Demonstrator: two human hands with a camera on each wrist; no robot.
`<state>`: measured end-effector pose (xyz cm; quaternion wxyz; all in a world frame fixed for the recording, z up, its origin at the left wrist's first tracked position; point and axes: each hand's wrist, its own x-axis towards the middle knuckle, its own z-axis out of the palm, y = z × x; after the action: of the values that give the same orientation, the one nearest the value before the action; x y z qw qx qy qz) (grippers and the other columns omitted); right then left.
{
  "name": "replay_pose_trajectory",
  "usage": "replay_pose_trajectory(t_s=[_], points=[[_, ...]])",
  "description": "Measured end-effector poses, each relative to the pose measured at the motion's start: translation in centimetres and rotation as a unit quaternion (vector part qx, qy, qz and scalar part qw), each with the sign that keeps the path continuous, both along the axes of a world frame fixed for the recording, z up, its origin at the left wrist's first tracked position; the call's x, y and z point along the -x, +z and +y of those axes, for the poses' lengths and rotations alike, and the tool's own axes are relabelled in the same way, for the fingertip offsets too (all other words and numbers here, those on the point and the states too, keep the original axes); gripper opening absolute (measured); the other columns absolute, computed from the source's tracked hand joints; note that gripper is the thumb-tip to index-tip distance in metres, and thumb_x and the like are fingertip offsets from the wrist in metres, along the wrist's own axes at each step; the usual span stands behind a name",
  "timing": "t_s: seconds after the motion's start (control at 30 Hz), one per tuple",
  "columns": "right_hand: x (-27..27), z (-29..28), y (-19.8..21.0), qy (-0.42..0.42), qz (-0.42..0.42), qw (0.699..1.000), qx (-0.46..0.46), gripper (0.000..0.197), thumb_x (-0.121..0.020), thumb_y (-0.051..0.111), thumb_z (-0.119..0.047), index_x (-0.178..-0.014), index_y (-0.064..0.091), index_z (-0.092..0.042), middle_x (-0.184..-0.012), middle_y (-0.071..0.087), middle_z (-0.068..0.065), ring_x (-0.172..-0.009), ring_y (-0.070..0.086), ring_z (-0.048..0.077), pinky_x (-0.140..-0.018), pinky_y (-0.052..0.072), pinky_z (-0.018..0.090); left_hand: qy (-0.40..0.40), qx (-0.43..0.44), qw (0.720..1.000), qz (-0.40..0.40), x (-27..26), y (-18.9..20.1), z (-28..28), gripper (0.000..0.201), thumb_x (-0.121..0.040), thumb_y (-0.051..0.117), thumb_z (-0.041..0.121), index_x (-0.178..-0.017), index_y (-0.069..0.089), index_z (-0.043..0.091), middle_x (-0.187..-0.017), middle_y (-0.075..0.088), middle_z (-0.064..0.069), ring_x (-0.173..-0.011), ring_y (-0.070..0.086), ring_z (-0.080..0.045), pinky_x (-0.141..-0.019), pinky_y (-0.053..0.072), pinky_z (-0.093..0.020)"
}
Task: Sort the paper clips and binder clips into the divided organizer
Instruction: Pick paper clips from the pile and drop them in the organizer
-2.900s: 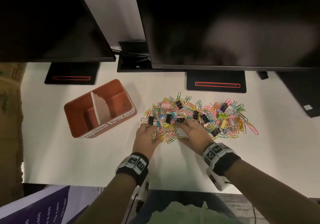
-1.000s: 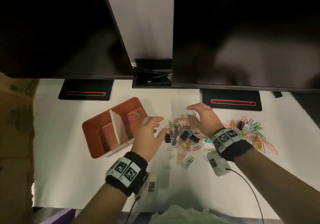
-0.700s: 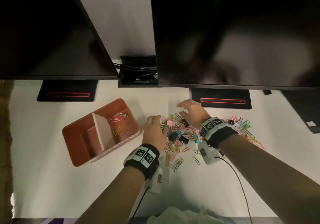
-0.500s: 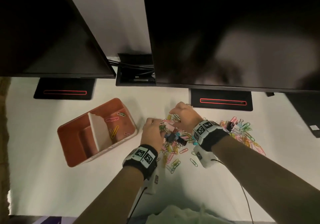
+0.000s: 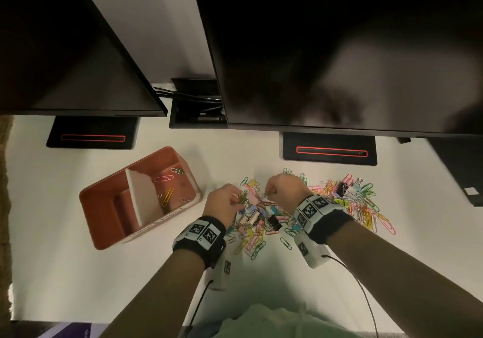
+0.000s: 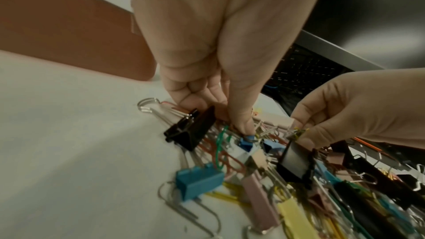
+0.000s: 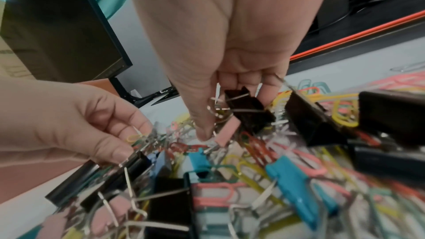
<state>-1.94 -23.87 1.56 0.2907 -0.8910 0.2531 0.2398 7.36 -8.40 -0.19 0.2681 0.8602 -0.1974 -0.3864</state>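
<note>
A mixed pile of coloured paper clips and binder clips (image 5: 308,207) lies on the white desk. The orange divided organizer (image 5: 109,196) sits left of it, with a few paper clips (image 5: 167,196) in its right compartment. My left hand (image 5: 239,199) is at the pile's left edge and pinches a small bunch of green and yellow paper clips (image 7: 135,137). My right hand (image 5: 268,194) is close beside it. In the right wrist view its curled fingers grip a black binder clip (image 7: 248,110), and a pink binder clip (image 7: 227,131) hangs against the thumb.
Two dark monitors (image 5: 339,50) overhang the back of the desk, on black stands (image 5: 329,149) with red stripes. A cable box (image 5: 196,102) sits between them. Another black binder clip (image 6: 190,132) lies under my left fingers. The desk's front edge is near my body.
One second ago both hands hovered open over the pile. They dropped into it and their fingers closed on clips. The organizer gained paper clips since 2.9 s ago.
</note>
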Motion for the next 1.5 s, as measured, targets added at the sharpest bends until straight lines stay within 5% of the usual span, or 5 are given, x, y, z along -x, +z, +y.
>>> replay_pose_trajectory(t_s=[0.33,0.6,0.83,1.1,1.5], points=[[1.4,-0.7,1.4,-0.016,-0.087,0.996,-0.006,0.014,-0.088,0.057,-0.023,-0.097,0.068,-0.019,-0.098,0.069,-0.001,-0.089,0.061,0.018,-0.09,0.048,0.04,-0.063,0.014,0.996,-0.063,0.3,0.7,0.5,0.008,-0.083,0.065,0.016,-0.075,0.067,0.015,-0.082,0.063,-0.002,-0.071,0.057,-0.017,-0.066,0.043,-0.025],[-1.4,1.6,6.9,0.002,-0.215,0.976,-0.031,0.017,-0.089,0.059,-0.017,-0.101,0.069,-0.012,-0.098,0.07,0.004,-0.087,0.062,0.017,-0.083,0.048,0.026,0.007,0.116,0.987,-0.107,-2.0,7.6,3.9,0.008,-0.084,0.066,0.018,-0.091,0.067,0.015,-0.085,0.069,-0.001,-0.08,0.065,-0.015,-0.075,0.052,-0.03],[-10.0,8.9,7.9,0.062,-0.251,0.964,-0.06,0.018,-0.088,0.06,-0.019,-0.104,0.067,-0.016,-0.103,0.068,0.005,-0.093,0.061,0.019,-0.088,0.049,0.032,0.135,0.032,0.976,-0.169,-7.8,9.9,9.3,0.013,-0.079,0.071,0.021,-0.091,0.069,0.015,-0.085,0.069,0.0,-0.08,0.062,-0.013,-0.08,0.047,-0.023],[-9.5,8.4,6.7,0.008,-0.279,0.957,-0.08,0.026,-0.089,0.057,-0.027,-0.114,0.061,-0.018,-0.106,0.064,-0.001,-0.085,0.061,0.014,-0.08,0.049,0.025,0.082,0.062,0.972,-0.212,-6.3,9.7,9.7,0.026,-0.083,0.068,0.022,-0.108,0.065,0.019,-0.111,0.059,0.001,-0.081,0.057,-0.005,-0.078,0.045,-0.016],[-2.3,2.3,-0.5,0.015,-0.099,0.995,-0.015,0.032,-0.09,0.055,-0.017,-0.122,0.055,-0.017,-0.117,0.059,0.004,-0.108,0.056,0.02,-0.096,0.045,0.032,-0.078,0.005,0.99,-0.119,1.6,2.1,3.5,0.045,-0.091,0.052,0.021,-0.134,0.042,0.014,-0.134,0.044,-0.003,-0.123,0.044,-0.019,-0.106,0.038,-0.033]])
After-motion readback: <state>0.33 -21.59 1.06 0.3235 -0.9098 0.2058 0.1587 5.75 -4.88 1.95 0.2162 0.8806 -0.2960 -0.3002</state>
